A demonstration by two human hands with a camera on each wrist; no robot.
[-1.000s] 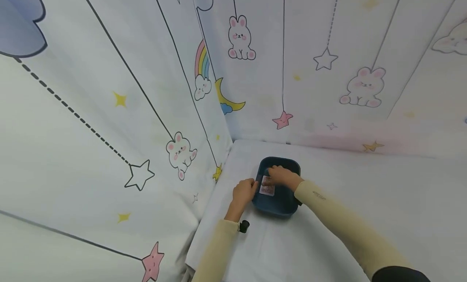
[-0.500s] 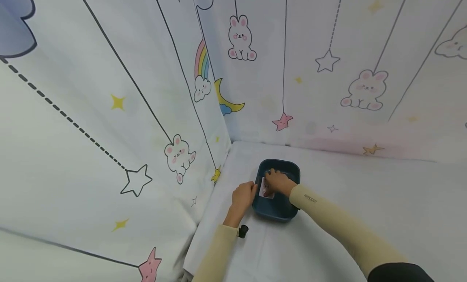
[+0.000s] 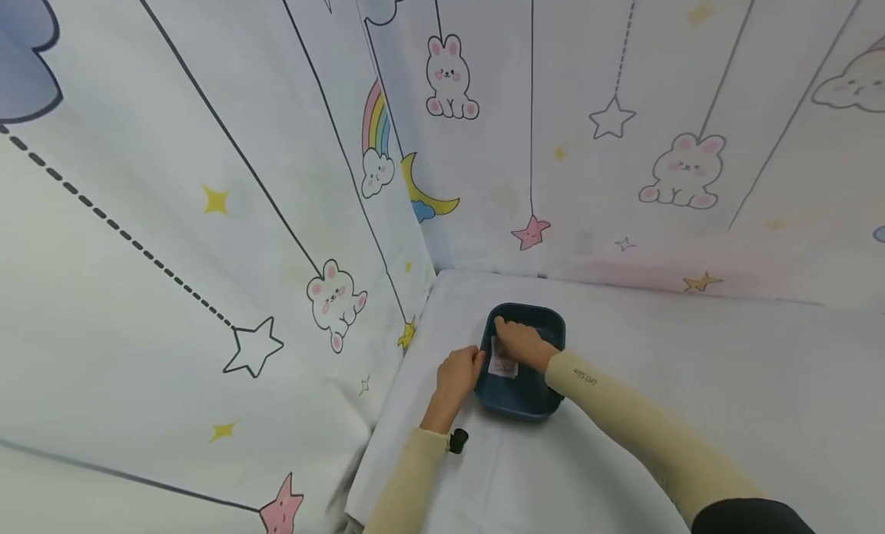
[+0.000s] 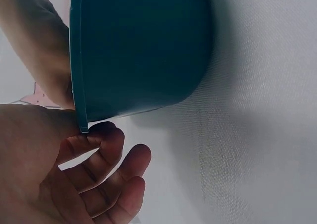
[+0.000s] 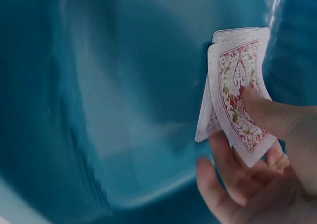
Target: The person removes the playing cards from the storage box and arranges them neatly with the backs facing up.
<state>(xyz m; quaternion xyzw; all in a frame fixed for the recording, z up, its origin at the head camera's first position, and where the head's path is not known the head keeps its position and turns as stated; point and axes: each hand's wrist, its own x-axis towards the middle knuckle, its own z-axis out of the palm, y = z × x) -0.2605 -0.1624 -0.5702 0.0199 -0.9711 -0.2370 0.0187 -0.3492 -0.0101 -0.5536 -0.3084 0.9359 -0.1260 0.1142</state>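
The right hand (image 3: 522, 343) pinches playing cards (image 5: 229, 60) inside a blue basin (image 3: 518, 409); the left hand (image 3: 456, 374) pinches its rim (image 4: 77, 60).
The cards overlap and hide one another, so I cannot tell their number.

The basin (image 3: 520, 408) has free room at its near end; the right sleeve (image 3: 636, 425) bars its right wall.
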